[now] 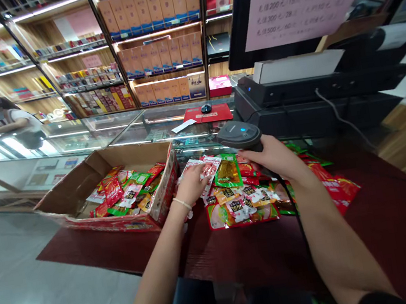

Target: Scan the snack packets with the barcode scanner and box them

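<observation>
My right hand (pixel 279 156) is wrapped round the handle of a black barcode scanner (pixel 237 134), its head pointing left above a pile of snack packets. At the pile's left side, my left hand (pixel 191 183) has its fingers closed on a white and red snack packet (pixel 211 167). A green-edged packet (pixel 228 172) lies just right of it, and a wide red and green packet (pixel 219 217) is at the near edge of the pile. Left of my hand, an open cardboard box (pixel 161 199) contains several more colourful packets (pixel 131 193).
Large red packets (pixel 333 185) lie right of my right forearm on the dark red tabletop (pixel 241 248). Behind are a mouse (pixel 206 109) on a red mat, a monitor (pixel 240 23) with a paper notice, and black checkout equipment (pixel 320 113). A person (pixel 21 121) leans on the glass counter at far left.
</observation>
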